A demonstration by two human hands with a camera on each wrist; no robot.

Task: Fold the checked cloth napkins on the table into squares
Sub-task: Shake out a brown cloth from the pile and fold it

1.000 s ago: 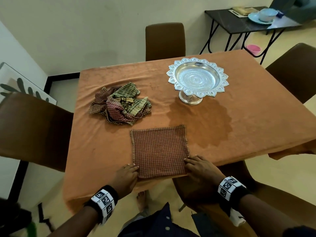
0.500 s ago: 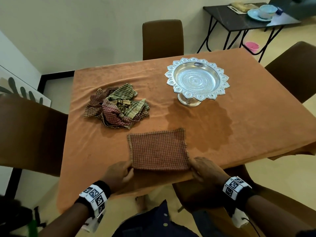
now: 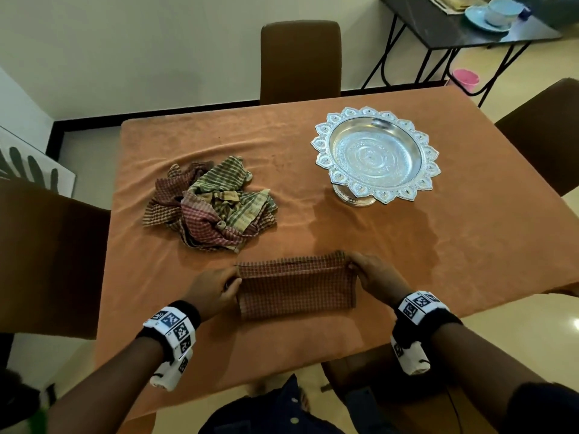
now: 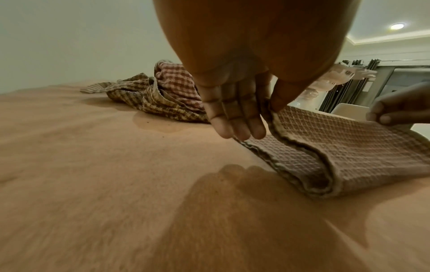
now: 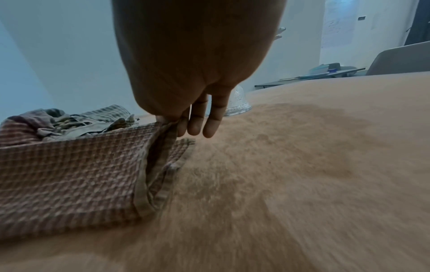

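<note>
A reddish-brown checked napkin lies near the table's front edge, doubled over with its near half carried toward the far edge. My left hand pinches the upper layer's left corner, and in the left wrist view the thumb and fingers hold that corner of the napkin a little above the lower layer. My right hand pinches the right corner; the right wrist view shows the napkin bunched under the thumb while the other fingers hang straight. A heap of crumpled checked napkins lies behind it.
An ornate silver pedestal tray stands at the back right on the orange tablecloth. Brown chairs stand around the table. A dark side table with blue crockery is at the far right.
Both hands have lifted the napkin's near edge and carried it away from me over the far half, so the flat square is now a narrower folded strip.
</note>
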